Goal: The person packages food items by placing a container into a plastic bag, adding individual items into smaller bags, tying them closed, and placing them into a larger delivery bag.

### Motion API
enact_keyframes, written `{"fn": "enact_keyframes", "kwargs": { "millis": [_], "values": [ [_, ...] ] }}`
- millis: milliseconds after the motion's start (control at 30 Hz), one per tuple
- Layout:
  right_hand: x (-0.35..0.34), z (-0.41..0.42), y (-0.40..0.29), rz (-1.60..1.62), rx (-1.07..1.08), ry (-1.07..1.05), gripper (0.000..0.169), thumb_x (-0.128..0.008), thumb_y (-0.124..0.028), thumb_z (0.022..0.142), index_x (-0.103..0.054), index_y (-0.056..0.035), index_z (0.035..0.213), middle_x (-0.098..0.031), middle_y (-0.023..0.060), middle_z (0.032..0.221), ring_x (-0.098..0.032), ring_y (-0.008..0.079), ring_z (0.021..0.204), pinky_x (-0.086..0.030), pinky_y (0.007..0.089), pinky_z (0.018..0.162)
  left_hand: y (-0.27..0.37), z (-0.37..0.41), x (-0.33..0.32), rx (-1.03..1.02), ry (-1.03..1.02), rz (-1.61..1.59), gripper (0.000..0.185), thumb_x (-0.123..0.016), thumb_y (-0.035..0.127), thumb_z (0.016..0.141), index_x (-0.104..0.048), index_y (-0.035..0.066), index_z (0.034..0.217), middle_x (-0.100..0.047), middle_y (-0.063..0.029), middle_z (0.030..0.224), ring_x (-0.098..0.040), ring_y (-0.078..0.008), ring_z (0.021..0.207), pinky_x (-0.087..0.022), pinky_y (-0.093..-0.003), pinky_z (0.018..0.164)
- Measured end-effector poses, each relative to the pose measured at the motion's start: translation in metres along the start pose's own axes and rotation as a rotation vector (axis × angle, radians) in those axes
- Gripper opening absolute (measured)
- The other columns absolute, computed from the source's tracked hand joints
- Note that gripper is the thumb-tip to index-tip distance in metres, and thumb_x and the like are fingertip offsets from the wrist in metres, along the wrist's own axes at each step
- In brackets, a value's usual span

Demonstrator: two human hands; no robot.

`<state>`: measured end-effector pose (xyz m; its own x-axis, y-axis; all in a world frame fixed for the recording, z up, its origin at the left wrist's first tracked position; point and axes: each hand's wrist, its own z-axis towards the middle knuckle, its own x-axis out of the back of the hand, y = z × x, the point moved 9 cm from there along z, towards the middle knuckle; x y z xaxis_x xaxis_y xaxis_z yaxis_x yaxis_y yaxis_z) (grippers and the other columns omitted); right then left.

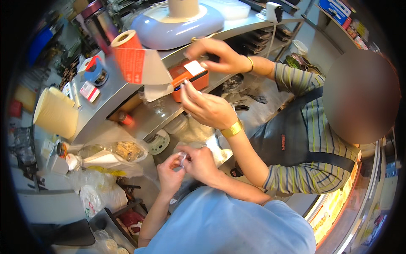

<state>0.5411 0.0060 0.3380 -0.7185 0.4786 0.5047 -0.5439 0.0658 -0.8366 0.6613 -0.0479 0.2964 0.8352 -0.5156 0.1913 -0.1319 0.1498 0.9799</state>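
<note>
My left hand [171,173] and my right hand [200,163] meet in front of my blue shirt, their fingers pinching a small, crumpled, clear or whitish piece [183,159] between them; what it is cannot be told. Beyond them, a co-worker's two hands are at an orange label printer [193,81]. One of those hands, blurred, is by the white label on the printer's top; the other, with a gold cuff at the wrist, is at its front edge. A strip of label backing runs from the printer towards an orange-red label roll [128,60] on the metal counter.
The co-worker, in a striped shirt and dark apron, stands close on the right. A blue scale-like base [177,23], a tumbler [98,25] and a paper roll [57,111] stand on the counter [104,104]. Plastic bags [101,193] lie at lower left; a lit display case [333,212] is at lower right.
</note>
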Motion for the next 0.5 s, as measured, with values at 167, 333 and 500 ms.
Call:
{"fn": "enact_keyframes", "kwargs": {
  "millis": [167, 333, 500],
  "values": [
    [0.006, 0.002, -0.005, 0.012, -0.011, 0.02, 0.028, -0.066, -0.006, 0.08, -0.069, -0.0038, 0.107, -0.07, 0.0162, 0.079, -0.069, 0.0309, 0.072, -0.055, 0.0391, 0.066, 0.029, 0.002, 0.005, -0.194, 0.096, 0.243, 0.024, -0.066, -0.004, 0.081, -0.067, -0.003, 0.105, -0.069, -0.0104, 0.085, -0.067, -0.0148, 0.077, -0.055, -0.0264, 0.068],
    [-0.012, -0.01, 0.065, -0.044, -0.115, -0.04, 0.032, -0.065, -0.008, 0.082, -0.063, -0.0045, 0.114, -0.067, 0.0143, 0.092, -0.066, 0.0261, 0.081, -0.053, 0.0373, 0.073, 0.025, 0.008, 0.037, -0.468, 0.34, 0.703, 0.018, -0.063, -0.002, 0.078, -0.069, 0.001, 0.095, -0.062, -0.0132, 0.089, -0.064, -0.031, 0.073, -0.051, -0.0394, 0.062],
    [0.003, -0.018, 0.108, 0.17, -0.212, -0.043, 0.043, -0.066, -0.008, 0.082, -0.053, -0.0058, 0.123, -0.059, 0.0127, 0.104, -0.061, 0.0252, 0.092, -0.051, 0.0378, 0.08, 0.003, 0.017, 0.057, -0.387, 0.377, 0.639, 0.018, -0.059, -0.002, 0.081, -0.068, 0.0, 0.097, -0.064, -0.0143, 0.091, -0.065, -0.0301, 0.073, -0.052, -0.0378, 0.062]
  ]
}}
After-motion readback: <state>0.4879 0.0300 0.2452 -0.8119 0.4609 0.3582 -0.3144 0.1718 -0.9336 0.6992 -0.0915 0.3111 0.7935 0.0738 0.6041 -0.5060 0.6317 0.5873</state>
